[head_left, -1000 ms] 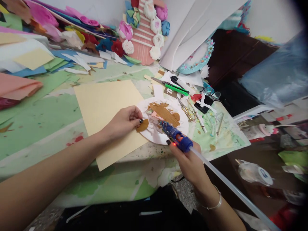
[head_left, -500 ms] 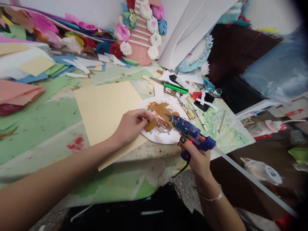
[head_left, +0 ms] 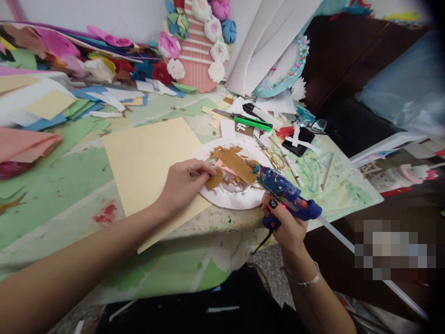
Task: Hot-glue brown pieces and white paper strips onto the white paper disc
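My right hand [head_left: 287,222] is wrapped round a blue glue gun [head_left: 283,188], with a long glue stick [head_left: 339,236] running out of its back. The gun's nozzle points left over a white paper disc [head_left: 229,200] that bears brown and pale paper scraps [head_left: 234,162]. My left hand [head_left: 186,181] pinches a small rounded brown paper piece [head_left: 214,179] above the disc's left side. A sheet of cream paper [head_left: 142,157] lies under my left wrist and partly beneath the disc.
Beyond the disc lie a green cutter knife [head_left: 253,123], gold-handled scissors [head_left: 273,155], a marker [head_left: 295,171] and a black phone [head_left: 299,143]. Coloured paper offcuts [head_left: 79,104] pile up at the left. A pink board with paper flowers [head_left: 198,55] leans at the back.
The glue gun and my right hand have shifted a little right, away from the brown piece. My left hand still pinches that piece. The view has moved slightly.
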Motion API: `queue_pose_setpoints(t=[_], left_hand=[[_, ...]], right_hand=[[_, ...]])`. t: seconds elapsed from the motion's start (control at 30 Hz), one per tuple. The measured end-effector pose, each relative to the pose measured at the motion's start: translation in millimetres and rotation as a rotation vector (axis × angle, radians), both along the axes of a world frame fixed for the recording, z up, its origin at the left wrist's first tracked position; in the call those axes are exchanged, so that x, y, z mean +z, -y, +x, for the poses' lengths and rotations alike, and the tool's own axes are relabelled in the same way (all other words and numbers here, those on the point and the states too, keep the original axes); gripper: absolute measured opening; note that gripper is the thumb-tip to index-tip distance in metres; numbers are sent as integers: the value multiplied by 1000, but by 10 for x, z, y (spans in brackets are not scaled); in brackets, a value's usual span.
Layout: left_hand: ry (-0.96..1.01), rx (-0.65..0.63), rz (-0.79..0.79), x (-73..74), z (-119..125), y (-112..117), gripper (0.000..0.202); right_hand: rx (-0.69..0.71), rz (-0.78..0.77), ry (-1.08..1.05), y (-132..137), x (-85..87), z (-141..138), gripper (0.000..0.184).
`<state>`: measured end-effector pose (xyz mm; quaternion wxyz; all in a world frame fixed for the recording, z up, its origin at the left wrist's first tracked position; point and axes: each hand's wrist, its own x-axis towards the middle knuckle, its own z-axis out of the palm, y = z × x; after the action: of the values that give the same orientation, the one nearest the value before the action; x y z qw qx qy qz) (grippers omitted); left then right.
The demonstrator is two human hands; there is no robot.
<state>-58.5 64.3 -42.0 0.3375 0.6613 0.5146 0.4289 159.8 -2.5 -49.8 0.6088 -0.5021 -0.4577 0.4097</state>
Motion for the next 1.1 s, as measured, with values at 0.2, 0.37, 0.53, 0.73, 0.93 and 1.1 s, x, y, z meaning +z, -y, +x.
queue_pose_setpoints(t=[0.2, 0.37, 0.53, 0.73, 0.93, 1.1], left_hand=[[1, -7, 9, -21, 31, -25, 14], [-9, -21, 68, -18, 44, -40, 18], [49, -45, 44, 6, -44, -34, 17], [107, -123, -27, 41, -195, -9, 13], [2, -129, -11, 35, -123, -13, 14], [-75, -142, 24, -7, -102, -32, 18]], right_hand=[[-46, -20, -26, -27, -74, -1, 23], [-53, -29, -24, -19, -96, 7, 25], [-56, -23, -30, -20, -98, 9, 25], [-44, -6, -44, -29, -133, 19, 20], [-42, -18, -49, -24, -106, -1, 23], [-18, 10, -80, -31, -106, -11, 26]])
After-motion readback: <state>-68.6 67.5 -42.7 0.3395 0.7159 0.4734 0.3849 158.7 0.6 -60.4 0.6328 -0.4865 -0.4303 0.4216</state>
